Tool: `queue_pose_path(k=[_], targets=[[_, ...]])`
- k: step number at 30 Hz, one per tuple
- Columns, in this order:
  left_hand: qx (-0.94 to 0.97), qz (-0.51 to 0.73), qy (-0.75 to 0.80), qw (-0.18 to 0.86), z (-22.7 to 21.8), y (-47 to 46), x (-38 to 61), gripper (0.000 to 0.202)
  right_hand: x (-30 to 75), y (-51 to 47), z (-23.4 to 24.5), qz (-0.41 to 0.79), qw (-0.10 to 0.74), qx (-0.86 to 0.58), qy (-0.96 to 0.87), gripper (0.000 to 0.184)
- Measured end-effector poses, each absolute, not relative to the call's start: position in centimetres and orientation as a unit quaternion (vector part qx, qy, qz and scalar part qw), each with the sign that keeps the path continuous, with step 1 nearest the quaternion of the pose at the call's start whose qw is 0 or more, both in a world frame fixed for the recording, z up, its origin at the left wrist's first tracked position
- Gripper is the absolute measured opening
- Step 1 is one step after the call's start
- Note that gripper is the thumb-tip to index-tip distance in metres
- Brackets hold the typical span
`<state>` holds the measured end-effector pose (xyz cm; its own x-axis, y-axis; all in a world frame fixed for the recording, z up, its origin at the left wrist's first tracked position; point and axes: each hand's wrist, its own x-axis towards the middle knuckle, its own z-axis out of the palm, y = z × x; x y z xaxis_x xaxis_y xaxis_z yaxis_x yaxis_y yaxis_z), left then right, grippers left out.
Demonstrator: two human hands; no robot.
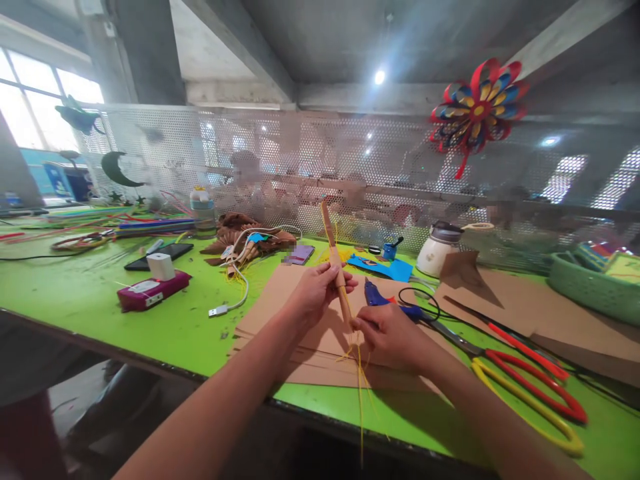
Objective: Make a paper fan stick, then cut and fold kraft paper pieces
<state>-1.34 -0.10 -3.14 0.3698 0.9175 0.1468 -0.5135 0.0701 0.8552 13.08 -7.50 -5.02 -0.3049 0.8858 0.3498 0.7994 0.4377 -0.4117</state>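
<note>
A slim rolled stick of brown paper (328,228) stands tilted over the table, with my left hand (317,288) wrapped round its middle. At the lower end, my right hand (390,328) is closed in a pinch, fingertips against the stick and the yellow strings (361,393) there. Those strings hang down past the table edge. Under both hands lie brown paper sheets (275,310). A blue glue gun (376,295) rests just behind my right hand, which partly hides it.
Large scissors (543,380) with red and yellow handles lie at right. Behind are a blue card (387,267), a white jar (439,250) and a green basket (590,287). Leftward sit a maroon power block (154,291), a phone (173,255) and crumpled brown paper (240,230).
</note>
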Motion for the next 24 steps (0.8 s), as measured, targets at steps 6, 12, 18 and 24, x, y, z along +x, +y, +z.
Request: queue_pose_path(k=[6,12,18,24], targets=[[0.424,0.508,0.242,0.709,-3.2,0.0,-1.2,0.016,13.2,-7.8,-4.4,0.118,0.281,-0.522,-0.796,0.031],[0.403,0.512,0.24,0.719,-3.3,0.2,-1.2,0.017,12.5,-8.7,-3.4,0.299,0.273,-0.506,-0.761,0.026],[0.382,0.511,0.211,0.741,-3.1,0.5,-1.6,0.019,13.4,-9.9,-3.1,0.432,0.076,-0.33,-0.836,0.022],[0.386,0.495,0.172,0.759,-2.6,0.0,-1.7,0.018,15.9,-8.2,-2.9,0.452,0.294,-0.409,-0.736,0.037]])
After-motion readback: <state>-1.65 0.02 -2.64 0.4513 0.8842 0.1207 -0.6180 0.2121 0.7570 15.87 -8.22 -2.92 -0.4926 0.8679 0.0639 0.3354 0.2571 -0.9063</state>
